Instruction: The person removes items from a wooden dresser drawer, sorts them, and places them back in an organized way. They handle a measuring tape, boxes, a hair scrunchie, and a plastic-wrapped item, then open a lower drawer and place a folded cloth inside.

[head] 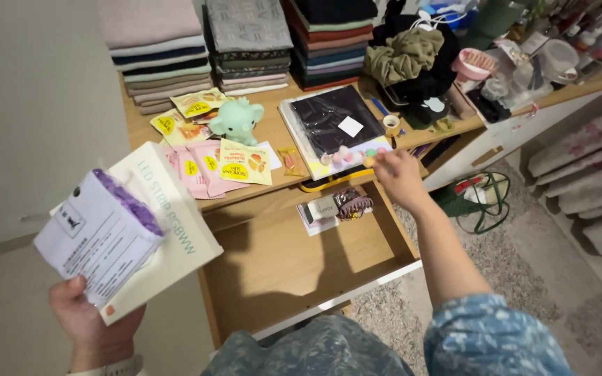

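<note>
My left hand (92, 317), at 7 o'clock, fingers wrapped under, thumb on top, grips a white box (175, 237) and a paper packet (99, 240) with purple filling stacked on it. My right hand (400, 175), just right of centre, fingertips pinched together on a small piece at the near edge of a tray of pastel beads (346, 154); what it is I cannot tell. Open drawer (294, 264) at 6 o'clock of that hand, brown hair claw (353, 203) in its back. Green elephant toy (236, 120) at 11 o'clock, among yellow sachets (244, 163). Folded cloth stacks (245, 42) at 12.
</note>
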